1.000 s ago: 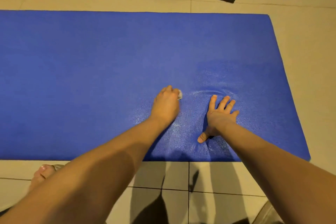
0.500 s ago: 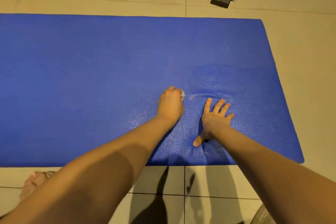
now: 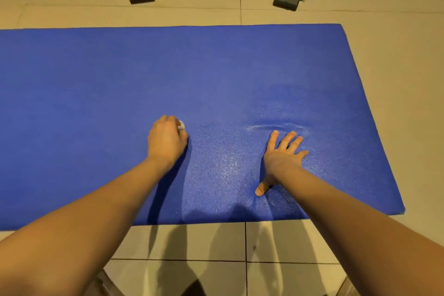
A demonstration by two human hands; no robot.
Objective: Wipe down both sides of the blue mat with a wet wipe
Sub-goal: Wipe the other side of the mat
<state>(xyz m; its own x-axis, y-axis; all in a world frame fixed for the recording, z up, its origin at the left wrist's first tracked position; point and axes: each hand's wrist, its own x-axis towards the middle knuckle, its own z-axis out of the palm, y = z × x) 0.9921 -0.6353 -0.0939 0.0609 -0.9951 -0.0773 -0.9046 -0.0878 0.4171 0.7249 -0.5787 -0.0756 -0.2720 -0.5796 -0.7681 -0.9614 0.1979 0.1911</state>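
Toward the right end of the blue mat [image 3: 108,94], the right hand [image 3: 281,160] lies flat, fingers spread, likely pinning it; the left hand [image 3: 167,143] curls round what seems a balled wet wipe [image 3: 181,125].

Your left forearm [image 3: 96,223] and right forearm [image 3: 355,214] are bare, uncovered from the wrists as far up as shows. Your left hand [image 3: 167,143] and right hand [image 3: 281,158] are bare as well, with slim fingers. Your right thumbnail [image 3: 259,191] is short and plain, rounded at its tip.
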